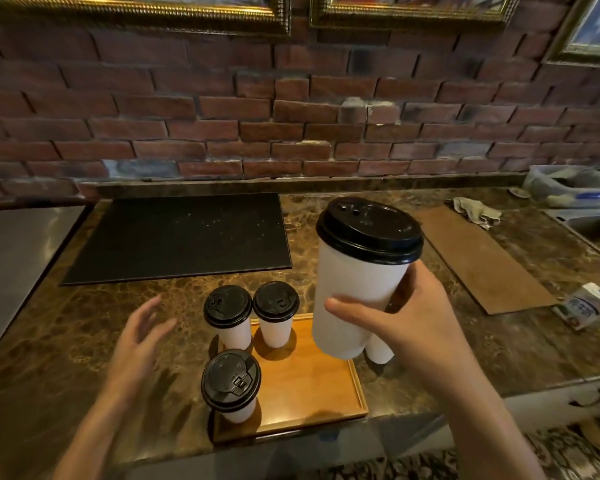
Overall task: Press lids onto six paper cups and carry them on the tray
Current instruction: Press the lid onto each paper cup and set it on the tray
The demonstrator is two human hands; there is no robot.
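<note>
White lidded cup is up over the wooden tray, our right hand wrapped round its lower half; left hand spread, empty. We're loading: three cups at tray's left, fourth cup prob. off-tray behind. Next we set it upright on bare wood.

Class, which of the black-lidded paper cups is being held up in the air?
The cup gripped in the right hand, raised above the wooden tray; the other cups all stand below it.

You're at a café-style marble counter. It backs onto a brick wall hung with gilt frames, and lidded paper cups stand on a wooden tray.
</note>
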